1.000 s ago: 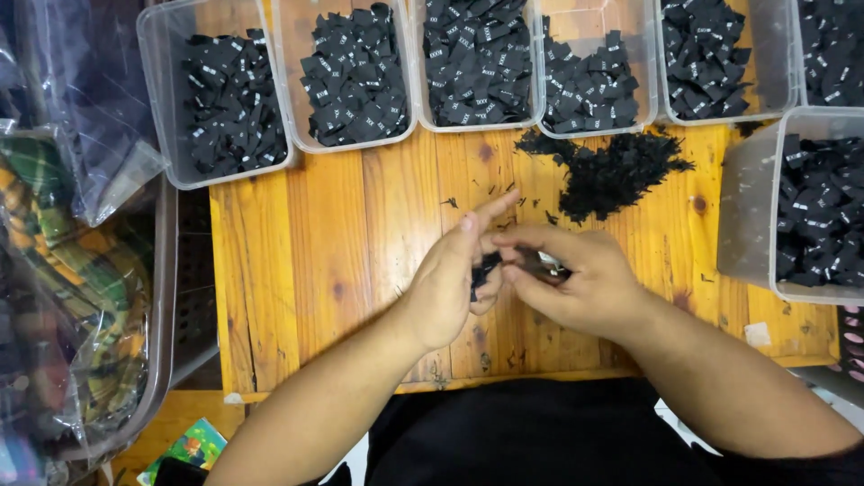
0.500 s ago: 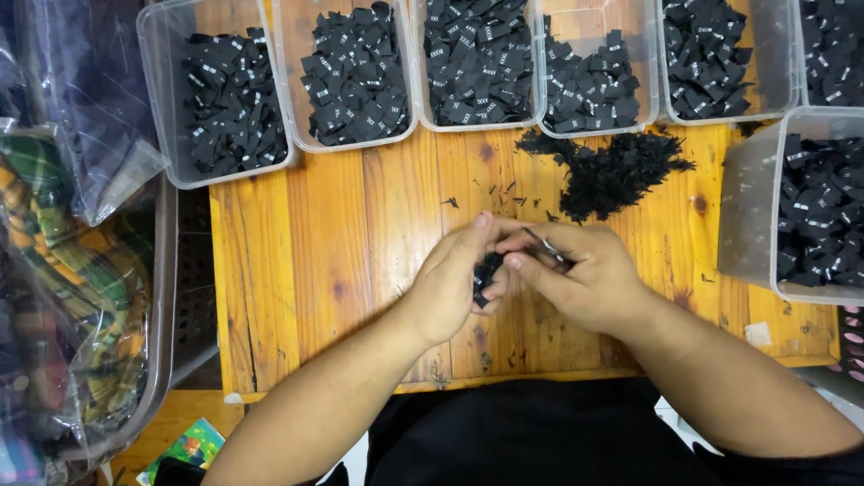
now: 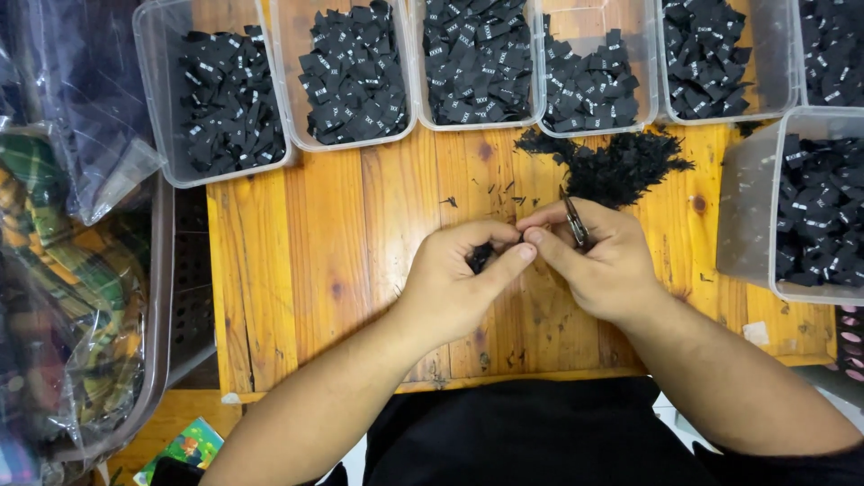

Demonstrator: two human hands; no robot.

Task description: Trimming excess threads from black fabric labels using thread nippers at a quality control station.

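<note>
My left hand (image 3: pixel 459 283) is curled around a small bunch of black fabric labels (image 3: pixel 480 257) over the middle of the wooden table (image 3: pixel 315 270). My right hand (image 3: pixel 603 261) is closed on small metal snips (image 3: pixel 574 219), whose tip points away from me. The thumbs and forefingers of both hands meet at the labels. Just beyond my right hand lies a loose heap of black cut scraps (image 3: pixel 621 166).
Clear plastic tubs of black labels line the table's far edge (image 3: pixel 229 99) (image 3: pixel 355 72) (image 3: pixel 477 58) (image 3: pixel 589 76) (image 3: pixel 711 54), with another tub at the right (image 3: pixel 814 207). Plastic bags of cloth (image 3: pixel 63 270) fill a bin at the left.
My left fingers, spread a second ago, have curled shut around the labels, and both hands have drawn closer together. The snips have tilted more upright.
</note>
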